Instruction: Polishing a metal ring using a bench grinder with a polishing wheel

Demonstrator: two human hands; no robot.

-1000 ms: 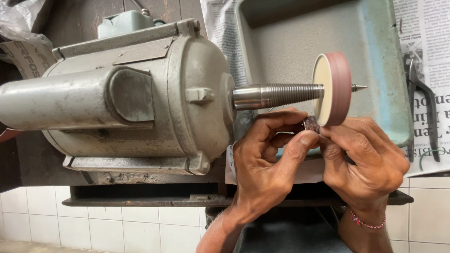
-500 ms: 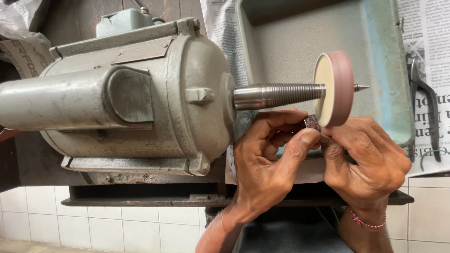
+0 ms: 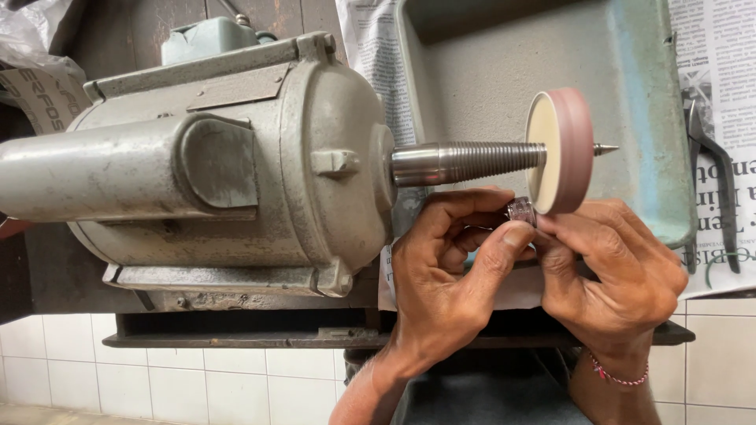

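Both hands pinch a small metal ring (image 3: 520, 211) and press it to the lower rim of the pink polishing wheel (image 3: 563, 149): the left hand (image 3: 453, 275) grips it with thumb and forefinger, the right hand (image 3: 610, 271) steadies it from the other side. The step looks like polishing; next it calls for turning the piece against the wheel, probably. Left of the wheel sits the grey motor (image 3: 213, 165); behind the wheel a blue-grey tray (image 3: 630, 94); printed newspaper (image 3: 713, 55) lies right of it, a white printed wrapper (image 3: 39, 94) far left

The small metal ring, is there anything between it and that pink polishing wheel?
Nothing visible. The small metal ring, pinched by the left hand and right hand, sits right at the lower edge of the pink wheel; whether they actually touch cannot be told.
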